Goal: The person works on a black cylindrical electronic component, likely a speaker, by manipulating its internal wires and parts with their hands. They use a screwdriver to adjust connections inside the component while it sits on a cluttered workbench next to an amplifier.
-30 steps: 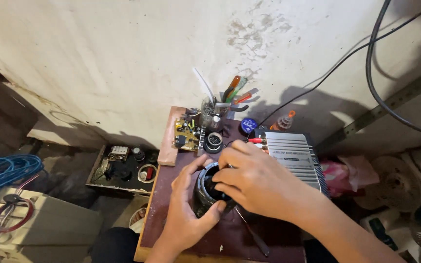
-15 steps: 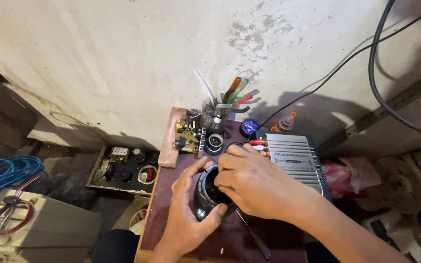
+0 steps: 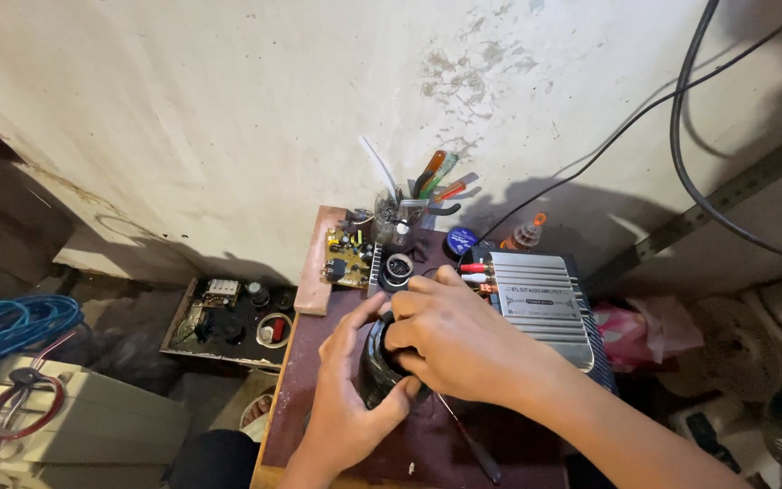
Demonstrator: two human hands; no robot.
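A round black part (image 3: 375, 367), like a small speaker or motor, sits on the dark red table (image 3: 436, 444). My left hand (image 3: 348, 398) cups it from the left and below. Over its top lies my right hand (image 3: 450, 340), fingers curled onto its rim. Most of the part is hidden under both hands. A thin screwdriver (image 3: 472, 442) lies on the table just right of my left hand.
A silver finned amplifier (image 3: 536, 303) stands right of my hands. Behind them are a green circuit board (image 3: 348, 258), a small ring-shaped part (image 3: 396, 270), a jar of tools (image 3: 400, 217) and a blue tape roll (image 3: 461, 241). Blue cable (image 3: 6, 326) lies far left.
Both hands stay on the black part with only slight shifts of the fingers. The view has barely moved.
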